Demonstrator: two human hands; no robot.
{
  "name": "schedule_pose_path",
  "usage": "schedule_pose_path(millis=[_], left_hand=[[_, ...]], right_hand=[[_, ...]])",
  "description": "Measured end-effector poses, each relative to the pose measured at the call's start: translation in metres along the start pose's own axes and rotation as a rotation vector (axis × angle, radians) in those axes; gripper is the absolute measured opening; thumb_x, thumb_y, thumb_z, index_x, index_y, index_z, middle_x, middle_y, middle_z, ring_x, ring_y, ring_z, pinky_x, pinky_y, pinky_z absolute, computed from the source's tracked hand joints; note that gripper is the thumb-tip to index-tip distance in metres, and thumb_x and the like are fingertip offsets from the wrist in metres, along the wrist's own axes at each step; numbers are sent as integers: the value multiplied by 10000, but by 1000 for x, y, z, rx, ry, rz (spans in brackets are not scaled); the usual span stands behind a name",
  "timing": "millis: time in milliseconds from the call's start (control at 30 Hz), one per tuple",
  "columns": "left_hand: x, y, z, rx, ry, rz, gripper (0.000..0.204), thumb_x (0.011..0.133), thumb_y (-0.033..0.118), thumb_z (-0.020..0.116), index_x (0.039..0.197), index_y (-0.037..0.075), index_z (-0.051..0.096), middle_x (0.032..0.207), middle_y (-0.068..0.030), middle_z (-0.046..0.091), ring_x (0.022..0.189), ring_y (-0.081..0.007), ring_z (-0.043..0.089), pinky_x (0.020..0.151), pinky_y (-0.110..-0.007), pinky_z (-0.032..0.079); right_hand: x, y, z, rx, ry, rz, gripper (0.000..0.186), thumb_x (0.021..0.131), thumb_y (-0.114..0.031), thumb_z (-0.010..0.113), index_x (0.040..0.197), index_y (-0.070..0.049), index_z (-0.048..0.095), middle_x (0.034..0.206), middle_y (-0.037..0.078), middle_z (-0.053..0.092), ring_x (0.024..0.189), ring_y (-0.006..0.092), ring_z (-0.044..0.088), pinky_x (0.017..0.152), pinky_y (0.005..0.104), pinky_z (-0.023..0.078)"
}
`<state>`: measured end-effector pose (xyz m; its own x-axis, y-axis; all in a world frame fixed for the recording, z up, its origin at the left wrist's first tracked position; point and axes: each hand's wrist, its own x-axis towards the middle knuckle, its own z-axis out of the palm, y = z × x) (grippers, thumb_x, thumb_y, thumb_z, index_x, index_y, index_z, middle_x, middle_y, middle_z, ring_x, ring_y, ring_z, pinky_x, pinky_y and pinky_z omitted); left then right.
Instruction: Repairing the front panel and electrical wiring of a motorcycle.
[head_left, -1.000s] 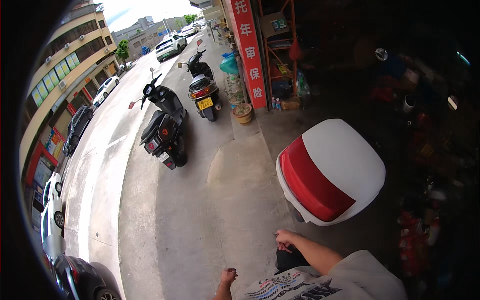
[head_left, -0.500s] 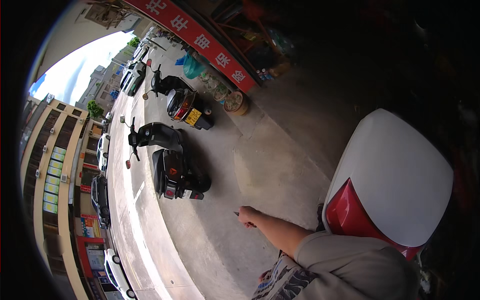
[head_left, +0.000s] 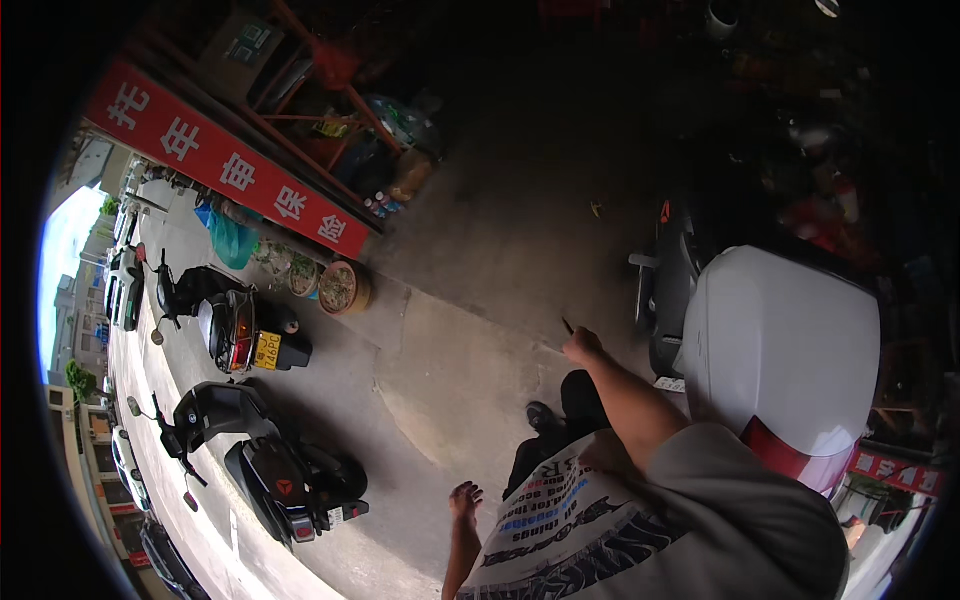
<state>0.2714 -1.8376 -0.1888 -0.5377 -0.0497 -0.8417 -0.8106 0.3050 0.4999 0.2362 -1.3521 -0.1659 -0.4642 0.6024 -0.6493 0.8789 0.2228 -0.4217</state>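
Note:
My right hand [head_left: 583, 344] is stretched out over the concrete, closed round a slim dark tool [head_left: 568, 327]. Only the tool's tip sticks out of the fingers, so its kind cannot be made out. Down by my left side, my left hand [head_left: 465, 500] hangs with loosely curled fingers apart and nothing in it. To the right of my right arm stands a large white top case [head_left: 785, 335] with a red reflector panel. Beside the case, a dark scooter [head_left: 672, 290] is partly in shadow.
Two black scooters [head_left: 290, 470] [head_left: 240, 330] are parked at the left. Potted plants [head_left: 343, 288] and a green-blue plastic bag [head_left: 230, 240] line a red sign board [head_left: 240, 172]. Behind the board is a cluttered rack [head_left: 340, 120]. My shoe [head_left: 541, 417] is on the concrete.
My view has swung right, toward the dim interior, so the scooters and sign sit farther left. My left hand has come fully into sight. The right hand still holds the dark tool.

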Motion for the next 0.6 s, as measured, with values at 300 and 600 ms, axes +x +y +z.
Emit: schedule_pose_path(millis=[300,600], left_hand=[[165,277,38,433,-41,183,286,880,92,478,1147,41,568,999,-131,638,838,-276,657,683,-406,524],[228,457,262,681,-594,146,262,907,83,505,1164,67,554,1022,-131,653,858,-273,666,675,-410,533]], right_hand=[[142,9,-72,416,283,188,340,800,-148,510,1086,30,554,957,228,639,854,368,646,770,413,529],[310,89,-106,42,858,-410,222,903,-245,440,837,-78,571,606,126,534,435,280,530,407,379,431]])
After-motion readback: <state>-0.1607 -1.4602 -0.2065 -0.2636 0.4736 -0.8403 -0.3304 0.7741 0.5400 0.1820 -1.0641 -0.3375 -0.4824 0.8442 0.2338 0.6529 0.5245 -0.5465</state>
